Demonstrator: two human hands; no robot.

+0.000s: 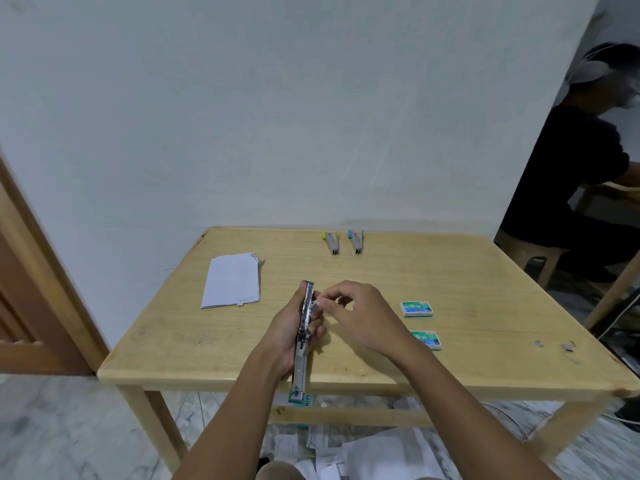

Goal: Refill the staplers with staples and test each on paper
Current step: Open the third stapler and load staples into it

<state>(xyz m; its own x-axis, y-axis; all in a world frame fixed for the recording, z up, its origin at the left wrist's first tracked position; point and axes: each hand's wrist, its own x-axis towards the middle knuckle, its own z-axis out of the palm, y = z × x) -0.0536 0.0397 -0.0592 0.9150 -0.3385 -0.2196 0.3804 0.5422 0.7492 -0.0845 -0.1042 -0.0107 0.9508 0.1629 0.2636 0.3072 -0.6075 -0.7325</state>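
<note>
My left hand (294, 334) grips an opened stapler (303, 337) with a teal end, held lengthwise above the wooden table (485, 296). My right hand (356, 313) pinches a small strip of staples (317, 305) against the stapler's open metal channel. Two green staple boxes lie to the right, one farther (417, 309) and one nearer (429, 339), partly hidden by my right wrist. A yellow-tipped stapler (331, 242) and a blue-tipped stapler (356, 241) lie side by side at the table's far edge. A stack of white paper (232, 280) sits at the left.
Small loose metal bits (568, 347) lie near the table's right front corner. Scattered papers (363, 452) cover the floor under the table. A person in dark clothes (571, 174) sits at the right. A wooden door (31, 271) stands at the left.
</note>
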